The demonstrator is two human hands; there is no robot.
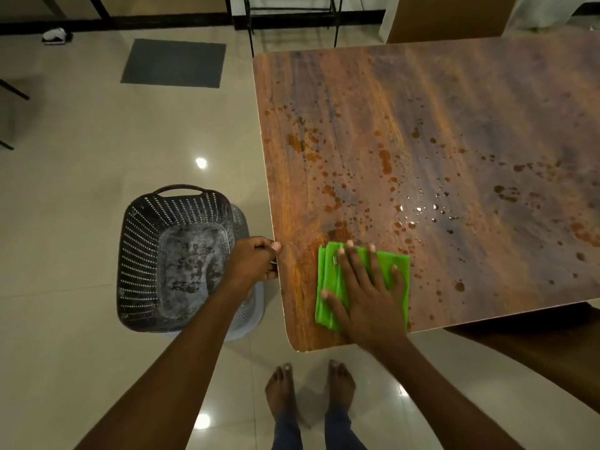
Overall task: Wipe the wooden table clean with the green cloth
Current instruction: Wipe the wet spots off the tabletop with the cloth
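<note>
the right hand [367,293] lies flat on the green cloth [328,271], fingers [349,264] straight and spread, palm pressing the folded cloth onto the wooden bench [422,108] near the bench's near-left corner. the cloth sits a little in from the bench's left edge and just short of its near edge. the left hand [253,261] is at the bench's left edge, level with the cloth – thumb on top of the rim, the other fingers curled under it, gripping the edge. brown spots and splashes [386,160] are scattered over the bench beyond and to the right of the cloth, with a few shiny water drops [418,209] among them toward the bench's middle. on the floor just left of the bench stands a dark perforated basket [136,254] – it seems to sit inside a paler one. a grey mat [173,63] lies on the floor off the bench's far-left corner. bare feet [308,384] stand on the floor in front of the bench's near-left corner.
</note>
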